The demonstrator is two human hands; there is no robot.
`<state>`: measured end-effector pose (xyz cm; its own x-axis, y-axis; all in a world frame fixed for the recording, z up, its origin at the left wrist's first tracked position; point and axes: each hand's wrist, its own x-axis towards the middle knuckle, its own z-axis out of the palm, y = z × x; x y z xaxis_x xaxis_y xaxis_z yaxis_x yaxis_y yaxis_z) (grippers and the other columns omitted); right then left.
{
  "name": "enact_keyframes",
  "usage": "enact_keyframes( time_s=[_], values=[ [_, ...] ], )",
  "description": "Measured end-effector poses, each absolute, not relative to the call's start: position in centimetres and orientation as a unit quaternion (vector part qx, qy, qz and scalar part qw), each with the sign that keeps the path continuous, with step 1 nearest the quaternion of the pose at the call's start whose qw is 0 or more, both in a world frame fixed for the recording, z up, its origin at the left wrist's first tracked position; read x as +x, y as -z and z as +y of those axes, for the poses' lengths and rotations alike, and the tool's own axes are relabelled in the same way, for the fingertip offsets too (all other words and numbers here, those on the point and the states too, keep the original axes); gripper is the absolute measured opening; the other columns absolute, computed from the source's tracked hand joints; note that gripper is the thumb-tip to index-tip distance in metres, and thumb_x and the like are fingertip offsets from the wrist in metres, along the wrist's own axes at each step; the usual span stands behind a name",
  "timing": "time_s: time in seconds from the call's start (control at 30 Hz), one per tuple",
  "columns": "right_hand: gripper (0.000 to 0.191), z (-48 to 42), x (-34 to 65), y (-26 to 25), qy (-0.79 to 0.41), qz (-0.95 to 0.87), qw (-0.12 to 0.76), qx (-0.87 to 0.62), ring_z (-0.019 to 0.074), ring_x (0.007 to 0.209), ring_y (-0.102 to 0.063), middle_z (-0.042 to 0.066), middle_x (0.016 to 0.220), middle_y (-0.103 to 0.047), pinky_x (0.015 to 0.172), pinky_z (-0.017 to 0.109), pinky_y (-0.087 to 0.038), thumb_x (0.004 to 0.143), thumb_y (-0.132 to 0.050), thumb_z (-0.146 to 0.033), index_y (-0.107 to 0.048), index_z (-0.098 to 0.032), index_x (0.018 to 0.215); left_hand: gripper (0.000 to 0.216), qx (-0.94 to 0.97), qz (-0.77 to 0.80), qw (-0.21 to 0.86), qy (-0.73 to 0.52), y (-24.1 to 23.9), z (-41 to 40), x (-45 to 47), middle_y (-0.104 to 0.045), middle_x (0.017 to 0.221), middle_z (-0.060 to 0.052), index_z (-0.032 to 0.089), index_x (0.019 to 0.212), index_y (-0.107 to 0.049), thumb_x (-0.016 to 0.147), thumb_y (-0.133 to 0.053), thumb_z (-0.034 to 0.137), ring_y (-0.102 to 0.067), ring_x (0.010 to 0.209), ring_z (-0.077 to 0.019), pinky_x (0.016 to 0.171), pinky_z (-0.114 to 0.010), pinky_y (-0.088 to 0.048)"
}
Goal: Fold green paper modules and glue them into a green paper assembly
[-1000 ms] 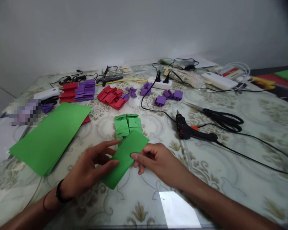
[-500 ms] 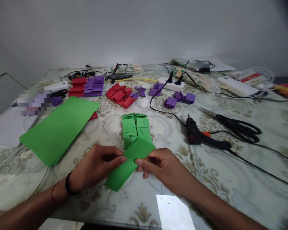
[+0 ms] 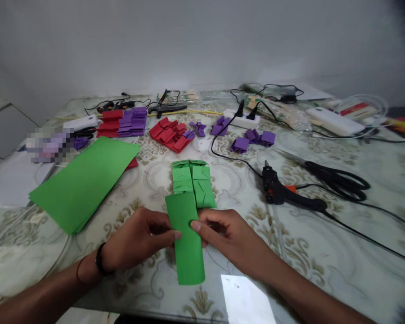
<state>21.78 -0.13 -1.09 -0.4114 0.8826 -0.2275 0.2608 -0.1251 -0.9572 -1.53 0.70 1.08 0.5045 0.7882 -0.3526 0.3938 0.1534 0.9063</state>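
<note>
Both hands grip a narrow strip of green paper point(image 3: 187, 256), held nearly upright over the table near its front edge. My left hand point(image 3: 143, 238) pinches its left side, thumb on the front face. On the opposite side my right hand point(image 3: 222, 231) pinches it too, its thumb also in front and the other fingers mostly hidden behind. Just beyond the strip lie folded green paper pieces point(image 3: 200, 180), partly covered by its top end. A stack of larger green sheets point(image 3: 86, 184) rests to the left of my hands.
A black glue gun point(image 3: 283, 191) and black-handled scissors point(image 3: 337, 177) lie to the right, cords trailing. Folded red pieces point(image 3: 170, 134) and purple pieces point(image 3: 253, 138) sit farther back. Behind them are a white power strip point(image 3: 241, 119) with plugs and a white box-shaped device point(image 3: 335, 121).
The green strip has turned from a slant, top leaning right, to nearly upright. Both hands still hold it and have barely shifted.
</note>
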Motion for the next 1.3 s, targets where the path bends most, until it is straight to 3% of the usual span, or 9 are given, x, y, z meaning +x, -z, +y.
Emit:
enact_keyframes(
  time_s=[0.2, 0.37, 0.77, 0.97, 1.3],
  values=[
    [0.046, -0.1, 21.9, 1.4, -0.573, -0.617, 0.257, -0.475, 0.014, 0.059, -0.048, -0.002, 0.06, -0.055, 0.058, 0.029, -0.034, 0.099, -0.062, -0.051, -0.056, -0.022, 0.064, 0.028, 0.592, 0.444, 0.654, -0.161, -1.0, 0.7, -1.4, -0.084, 0.083, -0.007, 0.016, 0.091, -0.087, 0.093, -0.077, 0.041, -0.073, 0.072, -0.0201, 0.069, -0.026, -0.053],
    [0.047, 0.0, 22.0, 1.6, -0.589, -0.614, 0.238, -0.469, 0.0152, 0.061, -0.053, 0.001, 0.065, -0.063, 0.059, 0.03, -0.037, 0.1, -0.06, -0.054, -0.058, -0.022, 0.066, 0.026, 0.578, 0.462, 0.645, -0.192, -0.7, 0.7, -1.4, -0.084, 0.079, -0.007, 0.017, 0.084, -0.085, 0.092, -0.079, 0.041, -0.077, 0.072, -0.0216, 0.068, -0.027, -0.059],
    [0.041, 0.2, 22.2, 2.1, -0.603, -0.611, 0.218, -0.465, 0.0158, 0.063, -0.055, 0.0, 0.066, -0.064, 0.061, 0.029, -0.039, 0.097, -0.063, -0.048, -0.061, -0.021, 0.067, 0.032, 0.541, 0.496, 0.654, -0.182, 0.4, 1.2, -1.9, -0.084, 0.073, -0.005, 0.016, 0.077, -0.08, 0.087, -0.083, 0.046, -0.08, 0.07, -0.0217, 0.069, -0.028, -0.063],
    [0.044, 0.2, 22.2, 2.2, -0.621, -0.601, 0.215, -0.455, 0.0156, 0.063, -0.054, 0.0, 0.067, -0.062, 0.06, 0.029, -0.038, 0.096, -0.064, -0.055, -0.06, -0.021, 0.067, 0.032, 0.529, 0.495, 0.662, -0.19, 0.0, 1.4, -1.7, -0.084, 0.072, -0.004, 0.017, 0.074, -0.079, 0.085, -0.086, 0.046, -0.081, 0.069, -0.0214, 0.068, -0.028, -0.064],
    [0.047, 0.2, 22.3, 2.5, -0.606, -0.616, 0.193, -0.465, 0.0129, 0.06, -0.038, -0.004, 0.062, -0.042, 0.057, 0.029, -0.029, 0.094, -0.066, -0.051, -0.048, -0.022, 0.061, 0.036, 0.549, 0.466, 0.651, -0.241, -0.3, 1.9, -1.9, -0.085, 0.085, -0.008, 0.014, 0.087, -0.079, 0.09, -0.082, 0.05, -0.083, 0.079, -0.024, 0.075, -0.031, -0.067]
  ],
)
